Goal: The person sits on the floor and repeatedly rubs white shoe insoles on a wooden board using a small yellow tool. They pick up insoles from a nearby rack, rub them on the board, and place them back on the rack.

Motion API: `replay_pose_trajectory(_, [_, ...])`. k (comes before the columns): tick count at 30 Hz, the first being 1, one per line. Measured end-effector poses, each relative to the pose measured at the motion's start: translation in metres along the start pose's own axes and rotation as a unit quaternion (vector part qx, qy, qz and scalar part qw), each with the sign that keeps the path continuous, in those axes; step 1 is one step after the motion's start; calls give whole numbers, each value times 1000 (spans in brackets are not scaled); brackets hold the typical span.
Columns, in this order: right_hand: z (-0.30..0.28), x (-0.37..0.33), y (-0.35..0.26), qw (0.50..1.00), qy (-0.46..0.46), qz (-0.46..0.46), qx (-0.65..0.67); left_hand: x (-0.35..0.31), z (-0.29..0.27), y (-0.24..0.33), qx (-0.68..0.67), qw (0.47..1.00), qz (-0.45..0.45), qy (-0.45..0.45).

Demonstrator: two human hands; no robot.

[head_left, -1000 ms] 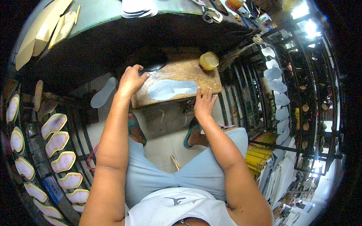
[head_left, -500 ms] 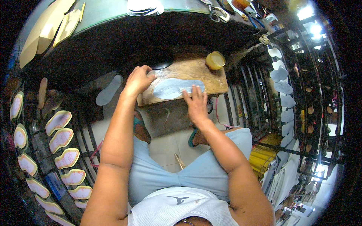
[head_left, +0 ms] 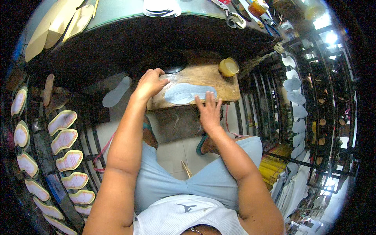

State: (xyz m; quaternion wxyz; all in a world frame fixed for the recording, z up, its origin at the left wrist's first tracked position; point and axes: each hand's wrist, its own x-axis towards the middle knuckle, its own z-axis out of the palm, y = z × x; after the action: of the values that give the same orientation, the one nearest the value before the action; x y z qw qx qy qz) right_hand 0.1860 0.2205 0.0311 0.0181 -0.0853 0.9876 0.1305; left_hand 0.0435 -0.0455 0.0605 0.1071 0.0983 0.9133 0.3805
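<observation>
A pale blue-grey insole-shaped piece (head_left: 184,93) lies flat on a worn wooden board (head_left: 225,87) in front of me. My right hand (head_left: 210,113) has its fingers spread, the tips resting on the right end of the piece. Over the board's left side, my left hand (head_left: 150,84) is curled with thumb and fingers close together, just off the piece's left end. What it may hold is too small or hidden to make out. A yellowish round tub (head_left: 228,67) sits at the board's far right corner, and a dark round dish (head_left: 173,66) behind my left hand.
Another grey insole piece (head_left: 117,92) lies left of the board. Racks at the left carry several yellow-edged insoles (head_left: 69,160); grey pieces (head_left: 293,84) line the right rack. Scissors (head_left: 235,20) and stacked white pieces (head_left: 161,8) lie on the glass-topped table beyond.
The whole view has shifted slightly, moving the board a little to the right in the picture. Both hands keep nearly the same places, with the right fingertips still on the insole piece.
</observation>
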Motion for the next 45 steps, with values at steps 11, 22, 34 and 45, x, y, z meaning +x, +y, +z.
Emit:
replay_pose_trajectory(11, [-5, -9, -28, 995, 6, -82, 49, 1, -2, 5, -10, 998, -20, -55])
replay_pose_trajectory(22, [-13, -7, -53, 990, 12, -114, 87, -2, 2, 7, 14, 999, -10, -33])
replay_pose_trajectory(34, [-4, 6, -60, 995, 35, -68, 58, 0, 3, 5, 4, 999, -8, -47])
replay_pose_trajectory(45, [12, 19, 7, 997, -1, 75, -35, -2, 1, 7, -2, 999, -5, -39])
